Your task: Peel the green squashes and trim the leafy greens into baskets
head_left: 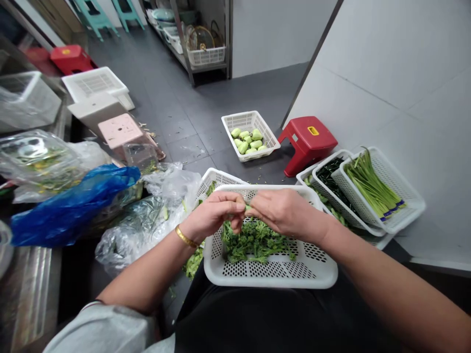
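Note:
A white perforated basket (270,279) rests on my lap, holding small green florets (253,240) that look like broccolini. Above them my hands meet, fingertips close together. A short pale green stem (248,207) shows between the fingers. My left hand (221,208), with a gold bracelet (186,237) at its wrist, pinches one end of the stem. The fingers of my right hand (285,211) are closed on its other end. Most of the stem is hidden by the fingers.
Behind sits another white basket (221,177) with greens. Rightward are a red stool (311,139) and baskets with long green stalks (373,184). Pale green squash-like vegetables (248,141) fill a basket ahead. Plastic bags (147,230), one blue (73,206), lie at left.

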### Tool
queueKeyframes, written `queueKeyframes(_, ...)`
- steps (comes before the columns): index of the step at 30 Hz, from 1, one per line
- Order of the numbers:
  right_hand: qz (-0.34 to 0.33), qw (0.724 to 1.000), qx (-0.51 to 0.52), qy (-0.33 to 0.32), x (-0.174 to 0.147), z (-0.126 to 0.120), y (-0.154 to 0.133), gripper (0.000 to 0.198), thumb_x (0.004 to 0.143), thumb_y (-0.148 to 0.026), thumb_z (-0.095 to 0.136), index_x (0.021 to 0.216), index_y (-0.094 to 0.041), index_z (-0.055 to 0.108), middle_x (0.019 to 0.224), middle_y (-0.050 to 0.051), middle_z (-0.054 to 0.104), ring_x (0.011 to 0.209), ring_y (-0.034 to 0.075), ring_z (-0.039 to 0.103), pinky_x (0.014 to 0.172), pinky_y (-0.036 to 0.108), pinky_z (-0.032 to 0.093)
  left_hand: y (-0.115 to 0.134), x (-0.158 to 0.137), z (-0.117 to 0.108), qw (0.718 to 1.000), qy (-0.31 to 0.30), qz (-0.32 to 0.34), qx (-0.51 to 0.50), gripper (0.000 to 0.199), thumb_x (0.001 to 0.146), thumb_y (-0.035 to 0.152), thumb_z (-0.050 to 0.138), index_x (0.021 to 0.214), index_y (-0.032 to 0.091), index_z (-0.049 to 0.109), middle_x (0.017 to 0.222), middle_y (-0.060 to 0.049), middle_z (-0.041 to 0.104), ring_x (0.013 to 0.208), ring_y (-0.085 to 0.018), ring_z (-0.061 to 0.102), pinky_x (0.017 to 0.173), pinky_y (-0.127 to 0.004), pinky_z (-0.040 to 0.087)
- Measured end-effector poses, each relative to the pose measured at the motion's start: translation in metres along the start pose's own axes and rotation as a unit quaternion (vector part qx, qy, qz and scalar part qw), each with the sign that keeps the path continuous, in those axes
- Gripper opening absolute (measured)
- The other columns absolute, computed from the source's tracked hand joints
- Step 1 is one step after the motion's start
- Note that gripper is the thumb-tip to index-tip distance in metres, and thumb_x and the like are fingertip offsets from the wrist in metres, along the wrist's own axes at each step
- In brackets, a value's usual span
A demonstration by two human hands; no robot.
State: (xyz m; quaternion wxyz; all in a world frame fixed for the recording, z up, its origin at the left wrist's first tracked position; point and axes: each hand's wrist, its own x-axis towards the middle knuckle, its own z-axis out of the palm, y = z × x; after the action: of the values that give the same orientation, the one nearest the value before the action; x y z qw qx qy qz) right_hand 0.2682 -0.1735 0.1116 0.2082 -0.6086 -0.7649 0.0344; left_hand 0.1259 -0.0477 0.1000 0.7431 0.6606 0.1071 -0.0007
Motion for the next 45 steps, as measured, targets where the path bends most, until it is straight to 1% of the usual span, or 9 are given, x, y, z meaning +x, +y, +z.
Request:
queueKeyframes(3, 0.110, 0.959, 0.230, 0.126, 0.009, 0.008, -0.014, 0.040, 0.096, -0.037, 0.031, 0.063, -0.019, 0.044, 0.058, -0.001, 0.046, 0.055, 0.010, 0.042, 0.054, 0.025, 0.034, 0.001, -0.005, 0.005, 0.970, 0.124, 0.145, 0.150, 0.021, 0.084, 0.032, 0.047, 0.069, 0.018, 0.050, 0.055, 0.001, 0.047, 0.051, -0.012, 0.047, 0.050, -0.026, 0.041)
queueKeyframes(8, 0.270, 0.775, 0.533, 0.208, 0.027, 0.032, -0.034, 0.041, 0.089, -0.051, 0.041, 0.062, -0.020, 0.039, 0.046, -0.007, 0.040, 0.041, 0.006, 0.040, 0.043, 0.020, 0.035, 0.003, -0.006, 0.012, 0.747, 0.270, 0.329, 0.511, 0.015, 0.085, 0.014, 0.046, 0.071, 0.018, 0.048, 0.058, 0.002, 0.041, 0.055, -0.011, 0.037, 0.052, -0.026, 0.032)
queueKeyframes(11, 0.290, 0.730, 0.556, 0.271, 0.042, 0.049, -0.027, 0.043, 0.085, -0.055, 0.046, 0.061, -0.020, 0.038, 0.050, -0.008, 0.038, 0.042, 0.005, 0.038, 0.041, 0.018, 0.033, -0.003, -0.005, 0.018, 0.696, 0.288, 0.329, 0.569, 0.018, 0.084, 0.011, 0.046, 0.068, 0.018, 0.047, 0.057, 0.001, 0.039, 0.054, -0.012, 0.034, 0.050, -0.027, 0.029)
queueKeyframes(14, 0.318, 0.726, 0.531, 0.301, 0.061, 0.056, -0.005, 0.042, 0.089, -0.056, 0.036, 0.068, -0.020, 0.041, 0.054, -0.007, 0.035, 0.043, 0.005, 0.038, 0.041, 0.018, 0.034, -0.012, -0.008, 0.023, 0.719, 0.244, 0.312, 0.571, 0.020, 0.085, 0.013, 0.045, 0.066, 0.017, 0.048, 0.057, 0.001, 0.040, 0.053, -0.012, 0.034, 0.049, -0.027, 0.030)
queueKeyframes(17, 0.310, 0.832, 0.381, 0.257, 0.074, 0.047, 0.017, 0.030, 0.093, -0.043, 0.034, 0.097, -0.018, 0.050, 0.069, -0.002, 0.047, 0.058, 0.009, 0.050, 0.054, 0.022, 0.044, -0.020, -0.015, 0.019, 0.765, 0.172, 0.236, 0.574, 0.019, 0.086, 0.016, 0.042, 0.073, 0.016, 0.055, 0.061, -0.001, 0.045, 0.055, -0.012, 0.041, 0.050, -0.025, 0.036)
queueKeyframes(23, 0.156, 0.979, -0.016, -0.126, 0.026, 0.030, 0.000, 0.022, 0.089, -0.017, 0.043, 0.105, -0.016, 0.058, 0.088, 0.008, 0.057, 0.071, 0.018, 0.055, 0.058, 0.029, 0.041, -0.034, -0.029, 0.004, 0.793, 0.043, 0.127, 0.594, 0.024, 0.077, 0.015, 0.048, 0.093, 0.015, 0.066, 0.090, -0.011, 0.059, 0.083, -0.022, 0.056, 0.071, -0.037, 0.050)
queueKeyframes(29, 0.060, 0.948, -0.068, -0.304, -0.038, 0.068, -0.025, 0.023, 0.086, -0.007, 0.043, 0.096, -0.017, 0.061, 0.084, 0.009, 0.060, 0.069, 0.019, 0.059, 0.051, 0.027, 0.035, -0.048, -0.033, 0.007, 0.858, 0.132, 0.102, 0.486, 0.022, 0.083, 0.016, 0.044, 0.087, 0.015, 0.065, 0.074, -0.004, 0.062, 0.067, -0.014, 0.057, 0.061, -0.028, 0.049)
queueKeyframes(37, 0.228, 0.950, 0.136, -0.167, -0.051, 0.045, -0.004, 0.014, 0.084, -0.016, 0.051, 0.085, -0.015, 0.065, 0.084, 0.007, 0.065, 0.072, 0.016, 0.059, 0.062, 0.028, 0.043, -0.038, -0.027, 0.013, 0.885, 0.132, 0.127, 0.428, 0.018, 0.084, 0.019, 0.049, 0.087, 0.015, 0.066, 0.072, -0.004, 0.063, 0.065, -0.012, 0.058, 0.059, -0.026, 0.048)
queueKeyframes(45, 0.424, 0.682, 0.590, 0.076, -0.048, 0.046, -0.012, 0.041, 0.064, -0.054, 0.067, 0.068, -0.014, 0.059, 0.048, -0.005, 0.048, 0.038, 0.006, 0.040, 0.038, 0.019, 0.031, -0.031, -0.006, 0.035, 0.963, 0.147, 0.114, 0.193, 0.021, 0.079, 0.033, 0.062, 0.088, 0.015, 0.070, 0.079, -0.007, 0.065, 0.072, -0.015, 0.058, 0.066, -0.030, 0.048)
